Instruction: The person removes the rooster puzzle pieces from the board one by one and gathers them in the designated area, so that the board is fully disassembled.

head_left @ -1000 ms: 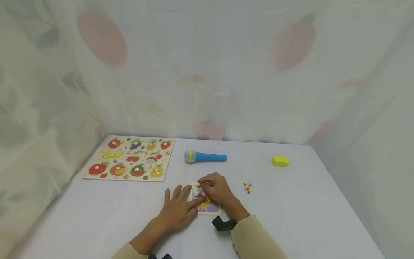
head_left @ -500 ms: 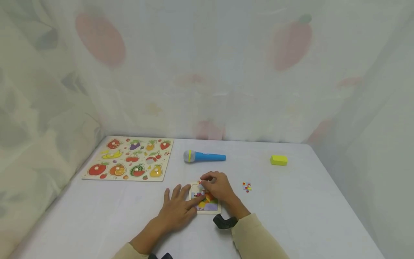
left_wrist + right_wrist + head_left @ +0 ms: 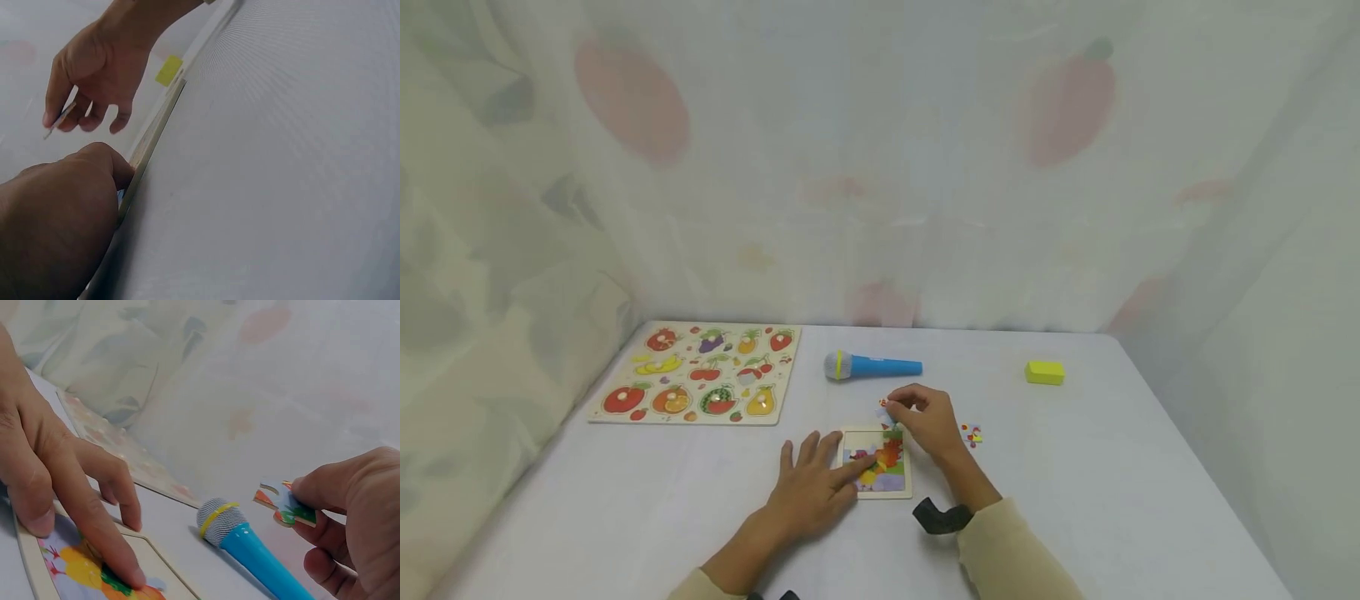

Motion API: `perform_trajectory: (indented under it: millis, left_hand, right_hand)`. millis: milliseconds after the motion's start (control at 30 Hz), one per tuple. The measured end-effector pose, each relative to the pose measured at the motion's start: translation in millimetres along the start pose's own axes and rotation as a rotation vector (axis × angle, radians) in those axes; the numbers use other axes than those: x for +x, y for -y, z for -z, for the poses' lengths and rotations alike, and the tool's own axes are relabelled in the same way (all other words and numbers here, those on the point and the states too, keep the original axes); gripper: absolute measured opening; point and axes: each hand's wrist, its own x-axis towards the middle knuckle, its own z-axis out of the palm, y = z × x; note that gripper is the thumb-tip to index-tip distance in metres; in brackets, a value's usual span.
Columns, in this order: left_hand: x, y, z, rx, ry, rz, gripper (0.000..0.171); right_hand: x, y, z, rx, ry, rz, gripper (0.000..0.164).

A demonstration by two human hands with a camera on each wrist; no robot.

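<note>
A small jigsaw puzzle in a pale wooden frame lies on the table before me. My left hand rests at its left side, fingers spread, with the index finger stretched across the picture and pressing on it. Bare wood shows inside the frame along its far left part. Just beyond the far edge, my right hand pinches a jigsaw piece between thumb and index finger, held up in the air. That piece is blue with green and orange patches. Another jigsaw piece lies to the right.
A fruit puzzle board lies at the back left. Behind the small frame is a blue toy microphone with a grey head. A yellow block sits at the back right. Patterned curtains enclose the table.
My right hand has lifted the jigsaw piece from the frame's far part and carried it away to the right, baring wood there. The left hand has stayed in place.
</note>
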Motion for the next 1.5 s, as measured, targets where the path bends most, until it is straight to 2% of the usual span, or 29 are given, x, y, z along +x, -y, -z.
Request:
perform_trajectory:
  millis: [133,300,533,700,1000,1200,1333,1500]
  left_hand:
    - [-1.4,1.2,0.2,0.003,-0.005,0.007,0.043]
    - [-2.9,1.2,1.4,-0.017,-0.005,0.005,0.043]
    - [-3.5,-0.1,-1.8,-0.025,-0.003,0.000,0.043]
    - [-3.3,-0.7,-4.2,-0.025,-0.018,-0.010,0.042]
    - [-1.4,-1.6,-5.0,-0.013,-0.044,-0.033,0.041]
    - [3.3,-5.0,-7.4,-0.079,-0.111,-0.043,0.042]
    - [5.2,-7.0,-9.6,-0.095,-0.123,-0.029,0.044]
    - [4.4,-7.4,-6.5,-0.082,-0.140,-0.012,0.044]
  right_hand:
    - [-2.7,2.9,13.5,0.038,-0.050,-0.034,0.006]
    - [-7.8,6.3,33.1,0.021,-0.089,-0.087,0.006]
    - [-17.0,4.9,69.4,0.030,-0.151,-0.131,0.010]
    - [-24.3,-2.0,98.3,0.029,-0.195,-0.160,0.014]
    - [-35.3,-21.7,142.1,-0.054,-0.286,-0.209,0.023]
    - [-40.6,-37.9,162.0,-0.079,-0.329,-0.234,0.025]
    - [-42.9,-48.9,171.7,-0.123,-0.358,-0.260,0.026]
    - [-42.5,-60.4,176.0,-0.174,-0.319,-0.282,0.027]
